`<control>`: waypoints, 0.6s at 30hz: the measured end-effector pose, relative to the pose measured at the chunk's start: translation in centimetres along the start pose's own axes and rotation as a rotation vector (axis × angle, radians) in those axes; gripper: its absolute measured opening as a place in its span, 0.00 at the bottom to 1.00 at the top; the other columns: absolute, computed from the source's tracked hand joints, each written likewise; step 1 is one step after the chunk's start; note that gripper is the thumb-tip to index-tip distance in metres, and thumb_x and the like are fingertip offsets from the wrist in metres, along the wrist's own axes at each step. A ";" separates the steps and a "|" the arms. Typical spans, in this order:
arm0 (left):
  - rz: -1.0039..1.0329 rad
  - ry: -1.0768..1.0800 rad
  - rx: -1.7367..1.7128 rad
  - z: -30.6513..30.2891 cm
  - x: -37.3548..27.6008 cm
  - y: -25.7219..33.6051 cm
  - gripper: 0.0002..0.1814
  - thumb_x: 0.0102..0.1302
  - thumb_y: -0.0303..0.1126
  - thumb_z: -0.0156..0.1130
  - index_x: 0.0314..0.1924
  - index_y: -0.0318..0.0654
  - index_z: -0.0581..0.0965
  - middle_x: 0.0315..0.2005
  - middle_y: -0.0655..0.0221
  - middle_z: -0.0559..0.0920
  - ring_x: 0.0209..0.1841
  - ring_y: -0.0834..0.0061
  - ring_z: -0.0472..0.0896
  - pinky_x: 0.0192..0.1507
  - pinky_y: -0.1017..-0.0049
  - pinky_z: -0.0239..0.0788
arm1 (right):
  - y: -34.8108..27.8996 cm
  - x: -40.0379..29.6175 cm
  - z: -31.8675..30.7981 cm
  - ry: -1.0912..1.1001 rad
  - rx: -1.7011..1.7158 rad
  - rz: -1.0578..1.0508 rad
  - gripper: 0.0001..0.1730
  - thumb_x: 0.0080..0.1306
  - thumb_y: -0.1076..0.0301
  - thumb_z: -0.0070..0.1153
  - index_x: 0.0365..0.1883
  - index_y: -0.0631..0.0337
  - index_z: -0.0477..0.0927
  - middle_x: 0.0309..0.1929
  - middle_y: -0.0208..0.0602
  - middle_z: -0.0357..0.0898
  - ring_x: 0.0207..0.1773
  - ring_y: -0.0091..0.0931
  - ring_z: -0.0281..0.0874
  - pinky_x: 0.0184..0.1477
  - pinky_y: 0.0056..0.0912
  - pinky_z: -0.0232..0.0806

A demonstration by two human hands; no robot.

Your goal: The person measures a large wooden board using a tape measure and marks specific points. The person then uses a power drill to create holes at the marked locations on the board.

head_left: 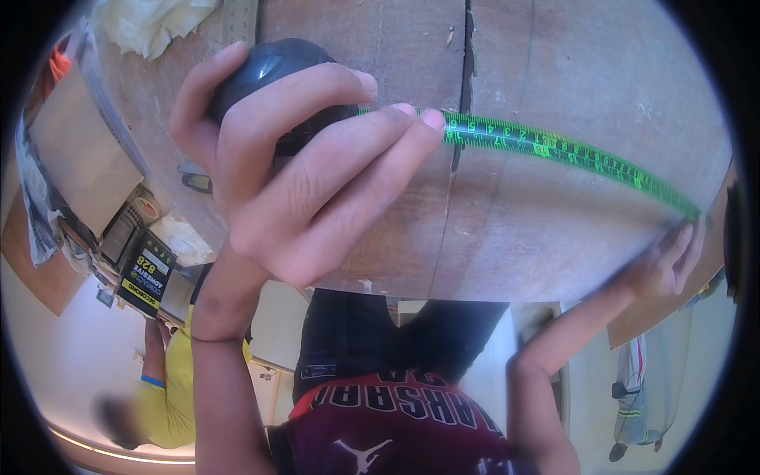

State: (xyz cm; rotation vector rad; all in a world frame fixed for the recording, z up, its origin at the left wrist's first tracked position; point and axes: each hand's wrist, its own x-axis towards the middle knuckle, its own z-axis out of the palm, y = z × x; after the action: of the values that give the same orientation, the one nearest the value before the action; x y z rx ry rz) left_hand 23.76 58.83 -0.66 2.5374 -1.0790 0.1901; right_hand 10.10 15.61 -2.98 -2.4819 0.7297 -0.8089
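My left hand is wrapped around the dark, shiny case of a tape measure, with two fingertips resting at the blade. From there the green tape blade runs right across a worn wooden board, printed side showing, over a dark gap in the wood. At the board's far right edge, my right hand has its fingers on the blade's end; the exact hold is small and partly hidden. A metal ruler lies beyond the case, at the top.
Crumpled whitish material lies at the board's upper left. A small dark object is near my left wrist. At left stand a black adhesive tin and a roll of tape. One person is at lower left, another at lower right.
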 end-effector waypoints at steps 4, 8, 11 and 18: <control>0.016 0.012 0.009 0.0 -0.1 -0.1 0.21 0.56 0.31 0.80 0.50 0.62 0.96 0.45 0.90 0.92 0.59 0.73 0.83 0.77 0.55 0.68 | -0.1 0.0 0.2 0.014 0.042 0.018 0.16 0.87 0.74 0.59 0.65 0.77 0.86 0.66 0.48 0.88 0.66 0.33 0.87 0.71 0.37 0.84; 0.018 0.029 0.016 0.0 -0.2 0.1 0.20 0.57 0.32 0.80 0.50 0.62 0.96 0.45 0.90 0.92 0.59 0.73 0.83 0.78 0.55 0.68 | 0.1 0.0 0.0 0.002 0.055 0.006 0.17 0.87 0.74 0.58 0.65 0.77 0.86 0.67 0.48 0.87 0.67 0.33 0.87 0.71 0.37 0.84; 0.008 0.020 0.011 -0.1 -0.2 0.2 0.19 0.57 0.33 0.80 0.49 0.62 0.96 0.45 0.90 0.92 0.59 0.73 0.83 0.78 0.55 0.68 | -0.1 -0.1 0.0 -0.004 0.033 -0.001 0.17 0.87 0.74 0.58 0.65 0.77 0.86 0.67 0.49 0.87 0.68 0.34 0.86 0.71 0.37 0.85; 0.009 0.034 0.017 0.1 -0.2 0.2 0.19 0.57 0.33 0.80 0.49 0.62 0.96 0.44 0.90 0.91 0.59 0.73 0.83 0.77 0.55 0.68 | 0.4 -0.1 0.0 0.005 0.060 -0.015 0.16 0.87 0.74 0.58 0.64 0.78 0.86 0.67 0.50 0.87 0.67 0.35 0.87 0.71 0.39 0.85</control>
State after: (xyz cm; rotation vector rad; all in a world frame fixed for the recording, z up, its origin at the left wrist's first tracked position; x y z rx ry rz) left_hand 23.48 58.81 -0.78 2.5351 -1.0804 0.2451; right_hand 9.88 15.36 -3.24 -2.4357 0.6786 -0.8303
